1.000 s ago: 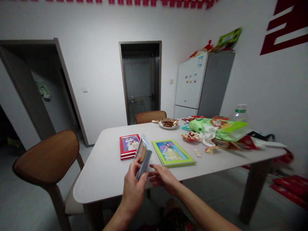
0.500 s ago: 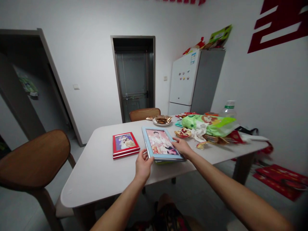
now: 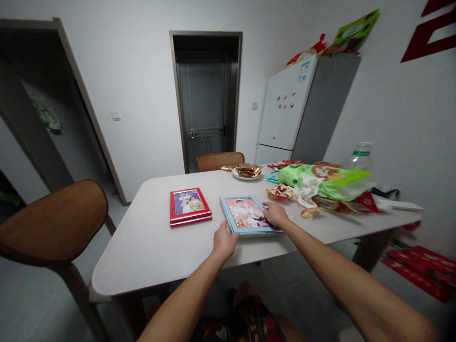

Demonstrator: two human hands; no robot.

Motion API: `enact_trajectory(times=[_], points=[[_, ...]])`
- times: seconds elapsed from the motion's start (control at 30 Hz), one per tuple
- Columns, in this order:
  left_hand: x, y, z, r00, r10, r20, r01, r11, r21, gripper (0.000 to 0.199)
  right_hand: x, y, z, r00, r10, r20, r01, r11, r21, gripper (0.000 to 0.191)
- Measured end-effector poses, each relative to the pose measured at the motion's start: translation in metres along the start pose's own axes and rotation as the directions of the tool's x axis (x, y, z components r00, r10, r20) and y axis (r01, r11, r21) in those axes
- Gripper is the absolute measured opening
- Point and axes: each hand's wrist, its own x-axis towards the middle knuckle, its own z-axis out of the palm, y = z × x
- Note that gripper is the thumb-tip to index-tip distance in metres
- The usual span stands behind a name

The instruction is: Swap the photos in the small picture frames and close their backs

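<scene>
A light blue picture frame (image 3: 245, 214) lies on top of a stack near the table's front edge, with a green edge showing below it. My left hand (image 3: 225, 240) grips the stack's front left corner, thumb on the blue border. On the right side, my right hand (image 3: 275, 215) holds the blue frame, its fingertips on the upper face near the right border. To the left, two red picture frames (image 3: 190, 206) rest stacked on the white table (image 3: 153, 247), apart from both hands.
Behind the blue frame stands a plate of wrapped snacks (image 3: 246, 172). An opened pomegranate (image 3: 280, 192), crumpled tissue, a green bag (image 3: 326, 180) and a clear bottle (image 3: 359, 159) crowd the right. Wooden chairs (image 3: 53, 221) stand left and behind.
The blue frame has come down from a tilted position to lie flatter on the stack, both hands still on it. The head view has shifted, so the scene sits differently.
</scene>
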Motion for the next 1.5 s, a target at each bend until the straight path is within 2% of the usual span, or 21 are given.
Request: enact_trajectory(times=[0.07,0.13,0.27,0.4,0.5,0.63,0.73,0.8,0.9,0.97,1.03,1.1,1.17,1.2,1.27,1.33,1.4,1.5], points=[[-0.001,-0.005,-0.013,1.0,-0.002,-0.018,0.002,1.0,-0.018,0.05,-0.006,-0.019,0.004,0.995,-0.099,0.024,0.099,0.995,-0.023,0.035],[-0.001,-0.013,-0.031,0.999,-0.01,-0.047,0.007,0.998,-0.055,0.049,-0.014,-0.048,0.015,0.971,-0.229,0.067,0.232,0.972,-0.032,0.036],[0.001,-0.031,-0.072,0.986,-0.078,-0.145,0.053,0.985,-0.166,0.045,-0.035,-0.118,0.055,0.849,-0.494,0.188,0.502,0.865,0.005,0.036],[0.004,-0.042,-0.103,0.959,-0.187,-0.213,0.113,0.942,-0.316,0.037,-0.05,-0.171,0.088,0.751,-0.611,0.25,0.628,0.778,0.017,0.036],[0.002,-0.045,-0.117,0.945,-0.253,-0.209,0.138,0.885,-0.445,0.029,-0.054,-0.187,0.098,0.719,-0.644,0.26,0.668,0.744,-0.003,0.028],[-0.004,-0.046,-0.124,0.937,-0.311,-0.161,0.155,0.779,-0.608,0.02,-0.062,-0.188,0.095,0.677,-0.683,0.274,0.712,0.702,-0.012,0.021],[-0.014,-0.04,-0.124,0.944,-0.297,-0.142,0.119,0.709,-0.695,0.021,-0.081,-0.183,0.082,0.638,-0.746,0.191,0.75,0.658,0.07,0.021],[-0.022,-0.032,-0.122,0.958,-0.241,-0.154,0.051,0.674,-0.737,0.027,-0.099,-0.179,0.07,0.626,-0.772,0.112,0.751,0.635,0.18,0.02],[-0.039,-0.02,-0.117,0.953,-0.135,-0.27,-0.115,0.663,-0.74,0.034,-0.128,-0.174,0.051,0.636,-0.77,0.054,0.694,0.602,0.395,0.024],[-0.052,-0.012,-0.116,0.924,-0.101,-0.368,-0.182,0.731,-0.658,0.035,-0.143,-0.172,0.038,0.662,-0.746,0.073,0.588,0.577,0.567,0.027],[-0.068,-0.004,-0.117,0.899,-0.047,-0.436,-0.2,0.841,-0.503,0.034,-0.15,-0.171,0.025,0.71,-0.687,0.157,0.367,0.55,0.75,0.031],[-0.084,0.004,-0.118,0.897,0.065,-0.436,-0.221,0.922,-0.318,0.034,-0.153,-0.172,0.011,0.77,-0.577,0.274,0.058,0.491,0.869,0.037],[-0.101,0.011,-0.118,0.911,0.208,-0.356,-0.273,0.951,-0.143,0.037,-0.153,-0.172,-0.003,0.815,-0.45,0.364,-0.197,0.376,0.905,0.044],[-0.108,0.013,-0.117,0.913,0.282,-0.295,-0.312,0.948,-0.06,0.04,-0.153,-0.172,-0.009,0.827,-0.406,0.388,-0.274,0.311,0.91,0.047],[-0.12,0.014,-0.114,0.892,0.425,-0.156,-0.411,0.904,0.114,0.045,-0.155,-0.168,-0.02,0.837,-0.368,0.405,-0.355,0.197,0.914,0.051],[-0.129,0.009,-0.11,0.852,0.522,-0.019,-0.496,0.819,0.288,0.051,-0.159,-0.16,-0.026,0.834,-0.364,0.415,-0.397,0.128,0.909,0.056],[-0.135,0.002,-0.106,0.826,0.554,0.108,-0.541,0.724,0.428,0.056,-0.162,-0.148,-0.027,0.82,-0.362,0.444,-0.433,0.116,0.894,0.058],[-0.141,-0.008,-0.104,0.826,0.503,0.255,-0.551,0.623,0.556,0.056,-0.164,-0.127,-0.017,0.781,-0.366,0.506,-0.475,0.178,0.862,0.055]])
